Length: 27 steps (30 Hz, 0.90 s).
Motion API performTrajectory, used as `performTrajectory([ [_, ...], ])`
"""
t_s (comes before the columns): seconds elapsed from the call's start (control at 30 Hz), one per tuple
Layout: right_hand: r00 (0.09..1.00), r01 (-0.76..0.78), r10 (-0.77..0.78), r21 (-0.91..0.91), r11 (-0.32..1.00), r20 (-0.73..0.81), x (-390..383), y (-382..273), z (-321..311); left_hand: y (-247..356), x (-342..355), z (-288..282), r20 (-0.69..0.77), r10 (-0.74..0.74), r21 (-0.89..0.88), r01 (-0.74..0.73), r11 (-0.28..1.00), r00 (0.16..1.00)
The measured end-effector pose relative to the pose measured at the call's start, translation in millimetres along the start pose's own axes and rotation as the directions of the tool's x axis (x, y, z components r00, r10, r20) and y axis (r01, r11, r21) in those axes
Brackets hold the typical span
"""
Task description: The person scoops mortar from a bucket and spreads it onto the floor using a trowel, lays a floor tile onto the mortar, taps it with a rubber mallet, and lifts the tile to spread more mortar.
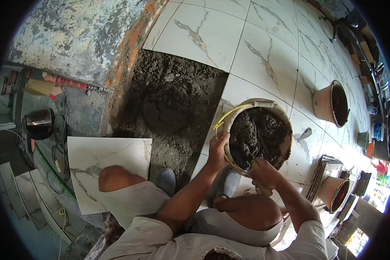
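A round bucket (287, 113) with a yellow handle strap stands tilted toward me on the tiled floor, holding dark wet mortar (260, 130). My left hand (219, 149) is closed on its left rim. At the near rim my right hand (263, 173) is closed round the pale handle of a trowel (265, 190); its blade is hidden by the hand and mortar. Left of the bucket, a mound of mortar (167, 106) lies in an untiled patch. A loose white marbled tile (84, 173) rests by my left knee.
Laid white marbled tiles (264, 52) border the patch. A worn, peeling wall (73, 39) rises at the left. Two more buckets (323, 104) stand to the right, near stacked tiles (318, 175). A steel pot (39, 123) and cables lie at the far left.
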State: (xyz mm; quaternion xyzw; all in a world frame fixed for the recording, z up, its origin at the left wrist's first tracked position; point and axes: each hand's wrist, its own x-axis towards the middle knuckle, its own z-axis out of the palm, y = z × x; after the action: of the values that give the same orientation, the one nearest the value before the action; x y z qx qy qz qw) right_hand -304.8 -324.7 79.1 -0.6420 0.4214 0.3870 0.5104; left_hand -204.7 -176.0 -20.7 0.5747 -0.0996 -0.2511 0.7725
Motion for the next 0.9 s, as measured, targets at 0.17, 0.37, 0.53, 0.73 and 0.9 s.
performTrajectory([
  [0.17,0.870,0.492,-0.482,-0.120,0.862,0.104,3,33,-7,-4,3,0,0.039,-0.371,-0.681,0.297,0.669,0.928],
  [0.37,0.935,0.347,-0.347,0.006,0.938,0.070,8,79,-20,20,8,-17,-0.153,-0.248,-0.170,0.221,0.960,0.957],
  [0.53,0.260,0.751,-0.928,-0.660,0.021,0.266,-16,91,-48,114,-22,-36,-0.303,0.119,0.437,0.027,0.899,0.946],
  [0.73,0.995,0.091,-0.078,0.229,0.969,-0.069,-97,30,-47,232,-52,-91,0.121,0.145,0.537,-0.188,0.822,0.982],
  [0.9,0.991,0.113,-0.102,0.130,0.985,-0.092,-147,-53,-18,259,-70,-95,0.407,-0.009,0.415,-0.176,0.893,0.913],
])
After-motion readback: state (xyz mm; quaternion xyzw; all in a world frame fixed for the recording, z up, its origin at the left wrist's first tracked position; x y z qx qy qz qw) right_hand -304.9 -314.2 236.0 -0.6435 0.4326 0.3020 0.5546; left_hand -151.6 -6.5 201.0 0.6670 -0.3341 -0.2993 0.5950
